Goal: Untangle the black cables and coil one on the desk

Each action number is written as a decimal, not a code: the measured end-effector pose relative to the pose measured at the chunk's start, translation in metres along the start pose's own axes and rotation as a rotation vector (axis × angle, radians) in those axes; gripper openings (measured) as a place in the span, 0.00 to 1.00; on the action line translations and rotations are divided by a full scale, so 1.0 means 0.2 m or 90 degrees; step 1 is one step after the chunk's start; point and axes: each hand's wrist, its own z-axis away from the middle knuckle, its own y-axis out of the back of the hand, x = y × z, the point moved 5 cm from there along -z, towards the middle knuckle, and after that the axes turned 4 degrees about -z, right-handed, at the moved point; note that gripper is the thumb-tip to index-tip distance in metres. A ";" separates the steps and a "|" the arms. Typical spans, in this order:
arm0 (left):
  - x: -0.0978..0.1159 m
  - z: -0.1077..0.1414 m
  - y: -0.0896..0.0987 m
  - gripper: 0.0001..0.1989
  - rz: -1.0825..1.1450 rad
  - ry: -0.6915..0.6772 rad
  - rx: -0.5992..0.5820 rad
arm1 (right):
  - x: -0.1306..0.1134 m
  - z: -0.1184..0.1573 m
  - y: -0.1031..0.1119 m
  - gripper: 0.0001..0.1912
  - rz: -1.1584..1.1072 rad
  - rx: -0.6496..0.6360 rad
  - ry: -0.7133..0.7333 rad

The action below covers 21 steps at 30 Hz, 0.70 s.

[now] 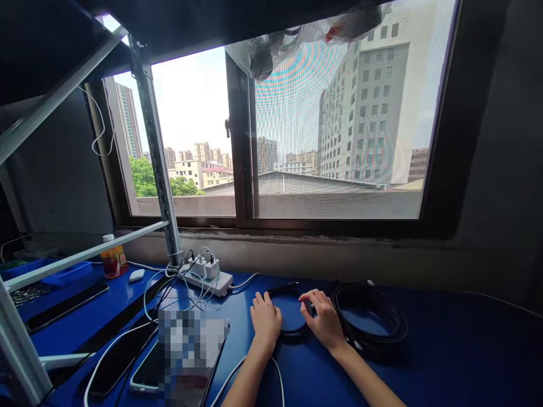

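Note:
A small coil of black cable (293,333) lies on the blue tabletop between my two hands, its dark plug end pointing away at the back. My left hand (266,319) rests over the coil's left side, fingers curled down on it. On the opposite side my right hand (324,319) has its thumb and fingers bent together around the coil; its grip is partly hidden. Just right of that hand sits a larger coil of black cable (384,339), flat on the table. A white cable (279,370) runs beneath my left forearm.
A white power strip (218,284) with plugged-in chargers stands at the back, trailing cords. A phone (146,364) and a partly blurred flat item (216,333) lie left. A metal shelf post (159,158) rises before the window. Farther left are a bottle (113,260) and a blue tray (70,274).

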 end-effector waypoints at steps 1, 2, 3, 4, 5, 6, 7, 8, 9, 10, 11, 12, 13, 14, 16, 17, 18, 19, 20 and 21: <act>0.00 0.00 0.00 0.24 0.000 0.001 0.001 | -0.01 0.00 -0.01 0.09 -0.001 -0.016 0.005; 0.00 0.00 0.00 0.24 0.001 0.003 0.001 | -0.02 0.01 -0.02 0.09 -0.003 -0.032 0.009; 0.00 0.01 0.01 0.24 0.003 0.005 0.002 | -0.02 0.01 -0.03 0.10 -0.005 -0.048 0.012; 0.00 0.01 0.01 0.24 0.005 0.007 0.003 | -0.03 0.02 -0.03 0.10 -0.007 -0.062 0.014; 0.00 0.02 0.00 0.24 0.007 0.010 0.004 | -0.03 0.02 -0.04 0.10 -0.008 -0.074 0.014; 0.00 0.02 0.00 0.24 0.010 0.011 0.005 | -0.03 0.02 -0.04 0.10 -0.010 -0.084 0.012; 0.00 0.03 0.00 0.24 0.013 0.013 0.006 | -0.03 0.02 -0.04 0.10 -0.011 -0.092 0.008; 0.00 0.03 0.00 0.24 0.016 0.014 0.007 | -0.03 0.02 -0.04 0.11 -0.012 -0.099 0.003; 0.00 0.03 0.00 0.24 0.020 0.015 0.008 | -0.03 0.02 -0.04 0.11 -0.013 -0.105 -0.004; -0.01 0.04 0.00 0.23 0.023 0.015 0.009 | -0.02 0.03 -0.03 0.11 -0.013 -0.110 -0.011; -0.01 0.04 0.00 0.23 0.027 0.014 0.011 | -0.02 0.03 -0.03 0.11 -0.013 -0.114 -0.020; -0.01 0.03 0.00 0.23 0.031 0.013 0.012 | -0.02 0.03 -0.03 0.11 -0.013 -0.118 -0.029; -0.01 0.03 0.00 0.23 0.035 0.012 0.013 | -0.02 0.04 -0.03 0.11 -0.011 -0.121 -0.039; -0.02 0.03 0.00 0.23 0.039 0.010 0.014 | -0.02 0.04 -0.03 0.11 -0.009 -0.124 -0.048; -0.02 0.02 0.01 0.23 0.047 0.008 0.018 | -0.01 0.05 -0.03 0.12 -0.005 -0.127 -0.065; -0.02 0.01 0.00 0.22 0.051 0.008 0.021 | -0.01 0.05 -0.03 0.12 -0.003 -0.128 -0.072; -0.03 0.01 0.00 0.22 0.055 0.007 0.025 | -0.01 0.05 -0.04 0.12 -0.001 -0.130 -0.078; -0.03 0.01 0.00 0.22 0.058 0.006 0.031 | -0.01 0.05 -0.04 0.13 0.000 -0.131 -0.084; -0.03 0.01 0.00 0.22 0.061 0.004 0.038 | -0.01 0.05 -0.04 0.13 0.000 -0.134 -0.089; -0.02 0.01 0.00 0.22 0.064 0.001 0.048 | -0.01 0.05 -0.04 0.13 -0.001 -0.138 -0.094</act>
